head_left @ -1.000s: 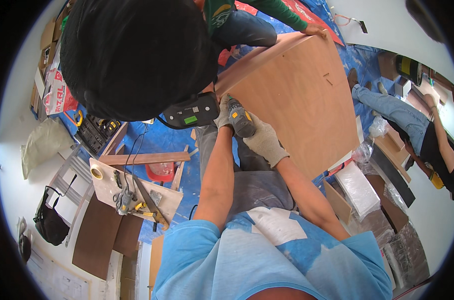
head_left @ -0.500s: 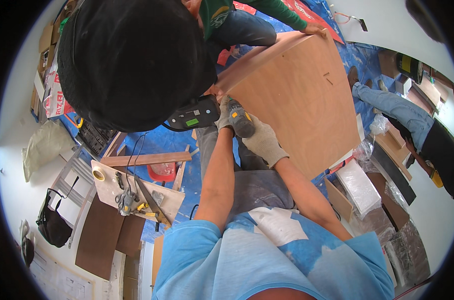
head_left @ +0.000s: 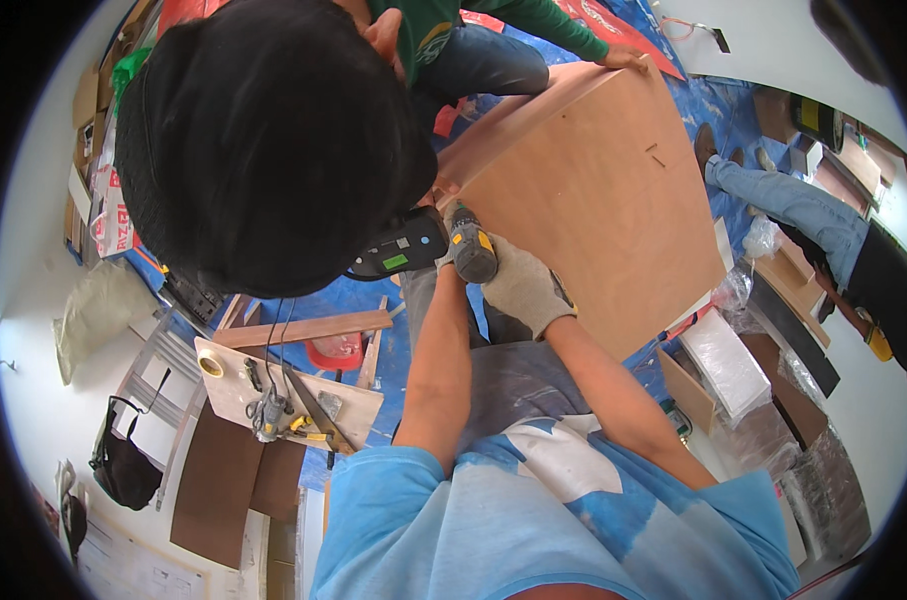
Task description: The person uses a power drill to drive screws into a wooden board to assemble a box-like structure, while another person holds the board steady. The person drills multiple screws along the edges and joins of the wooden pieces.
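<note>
My two arms reach up to a cordless drill (head_left: 470, 245), black and yellow with a dark battery pack (head_left: 398, 250). It is pressed against the near edge of a large plywood panel (head_left: 603, 200). My right hand (head_left: 523, 290), in a grey glove, wraps the drill's rear. My left hand (head_left: 445, 262) grips it from the left and is mostly hidden by the tool. A co-worker's dark-haired head (head_left: 273, 140) leans in close above the drill. The co-worker's hand (head_left: 628, 60) rests on the panel's far corner.
A blue tarp (head_left: 413, 350) covers the floor. At lower left a board (head_left: 273, 395) carries hand tools and a tape roll (head_left: 210, 365), near a wooden batten (head_left: 303, 328) and a black bag (head_left: 123, 465). Another person's jeans-clad legs (head_left: 783, 195) and boxes (head_left: 723, 365) lie to the right.
Both hands stay on the drill at the panel's edge. The co-worker's head has shifted slightly, and little else has moved.
</note>
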